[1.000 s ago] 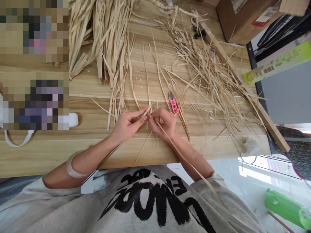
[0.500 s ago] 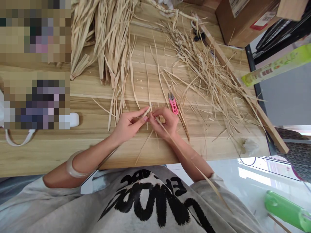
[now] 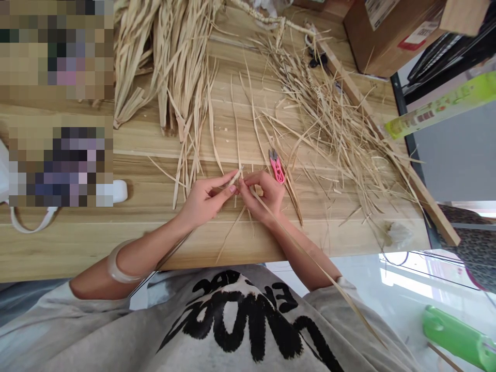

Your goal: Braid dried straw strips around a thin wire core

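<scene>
Over the table my left hand point(image 3: 204, 200) pinches a short pale wrapped straw piece point(image 3: 234, 177) between thumb and fingers. Close beside it, my right hand point(image 3: 264, 194) is closed on a long dry straw strip point(image 3: 298, 238), whose tail runs back across my right forearm to the shirt. The fingertips of both hands nearly meet, and they partly hide where strip and wrapped piece come together. Pink thread snips point(image 3: 276, 166) lie just beyond my right hand. Loose straw strips point(image 3: 228, 235) are on the wood under and around my hands.
Large bundles of dry straw point(image 3: 174, 67) lie at the back left. A tangled straw heap point(image 3: 329, 113) spreads at the right, against a wooden bar point(image 3: 434, 217). A cardboard box point(image 3: 391, 36) stands at the back right. A white strap point(image 3: 31, 225) lies at the left.
The strip's tail has slid slightly outward to the right and down over my sleeve. My right hand has shifted barely; my left hand keeps its place.
</scene>
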Available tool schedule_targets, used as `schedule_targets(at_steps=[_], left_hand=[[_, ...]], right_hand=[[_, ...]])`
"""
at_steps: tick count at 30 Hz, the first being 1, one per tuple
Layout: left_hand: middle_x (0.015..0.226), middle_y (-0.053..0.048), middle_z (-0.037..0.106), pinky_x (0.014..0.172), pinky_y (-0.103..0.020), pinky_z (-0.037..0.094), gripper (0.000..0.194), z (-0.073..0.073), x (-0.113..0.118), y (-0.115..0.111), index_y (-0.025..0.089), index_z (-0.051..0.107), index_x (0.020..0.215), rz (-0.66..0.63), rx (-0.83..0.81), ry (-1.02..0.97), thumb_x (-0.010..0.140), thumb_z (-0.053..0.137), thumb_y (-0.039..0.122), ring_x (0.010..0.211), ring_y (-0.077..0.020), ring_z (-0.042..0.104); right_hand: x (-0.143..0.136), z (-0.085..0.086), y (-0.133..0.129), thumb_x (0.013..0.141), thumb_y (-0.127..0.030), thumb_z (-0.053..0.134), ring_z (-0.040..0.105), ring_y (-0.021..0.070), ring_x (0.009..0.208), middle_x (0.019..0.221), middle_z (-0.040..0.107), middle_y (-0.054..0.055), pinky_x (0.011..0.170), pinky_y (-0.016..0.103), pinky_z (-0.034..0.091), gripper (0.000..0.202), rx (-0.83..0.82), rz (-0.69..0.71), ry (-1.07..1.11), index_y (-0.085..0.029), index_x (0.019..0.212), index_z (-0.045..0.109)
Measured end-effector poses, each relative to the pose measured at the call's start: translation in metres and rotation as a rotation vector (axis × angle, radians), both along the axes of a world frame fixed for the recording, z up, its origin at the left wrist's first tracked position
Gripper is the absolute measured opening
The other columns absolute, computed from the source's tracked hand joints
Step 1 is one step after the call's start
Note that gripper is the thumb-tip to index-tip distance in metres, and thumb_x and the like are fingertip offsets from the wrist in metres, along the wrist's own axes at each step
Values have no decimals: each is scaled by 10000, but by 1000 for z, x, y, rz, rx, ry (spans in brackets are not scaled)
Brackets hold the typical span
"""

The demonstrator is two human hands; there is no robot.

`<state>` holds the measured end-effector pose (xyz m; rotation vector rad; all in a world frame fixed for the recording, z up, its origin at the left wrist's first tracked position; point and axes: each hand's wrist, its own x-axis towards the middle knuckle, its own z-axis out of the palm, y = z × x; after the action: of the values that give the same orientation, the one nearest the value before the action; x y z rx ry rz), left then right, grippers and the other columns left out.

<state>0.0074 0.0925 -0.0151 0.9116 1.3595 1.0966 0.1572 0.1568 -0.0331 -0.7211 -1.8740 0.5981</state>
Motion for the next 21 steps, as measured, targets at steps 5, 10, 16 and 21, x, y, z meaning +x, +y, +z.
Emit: schedule_targets(at_steps=[5, 10, 16, 21], left_hand=[[410, 60, 487, 302, -177, 247, 606, 3, 1, 1, 99, 637, 1365, 33, -6, -41, 819, 748, 338, 302, -45, 340], [660, -38, 712, 272, -179, 232, 586, 4, 0, 2, 130, 646, 1358, 40, 3, -89, 812, 750, 315, 294, -26, 377], [687, -54, 726, 269, -172, 242, 582, 3, 1, 2, 125, 642, 1361, 16, 6, -109, 819, 740, 310, 298, -25, 384], [646, -29, 704, 272, -166, 240, 535, 2, 0, 2, 168, 671, 1335, 7, 21, -109, 825, 742, 312, 298, -23, 376]], right_hand=[[1, 3, 0, 851, -196, 644, 618, 99, 579, 654, 651, -24, 564, 233, 523, 88, 20, -19, 30, -208, 796, 576], [3, 3, 2, 855, -236, 640, 617, 102, 578, 647, 652, -16, 568, 236, 526, 89, -24, -37, -3, -200, 788, 594], [3, 2, 3, 867, -241, 637, 640, 112, 594, 679, 703, 4, 595, 253, 536, 78, -74, -21, -41, -198, 802, 638], [3, 3, 2, 873, -252, 624, 634, 112, 578, 658, 698, -4, 579, 256, 524, 102, -74, -28, -55, -206, 782, 627]])
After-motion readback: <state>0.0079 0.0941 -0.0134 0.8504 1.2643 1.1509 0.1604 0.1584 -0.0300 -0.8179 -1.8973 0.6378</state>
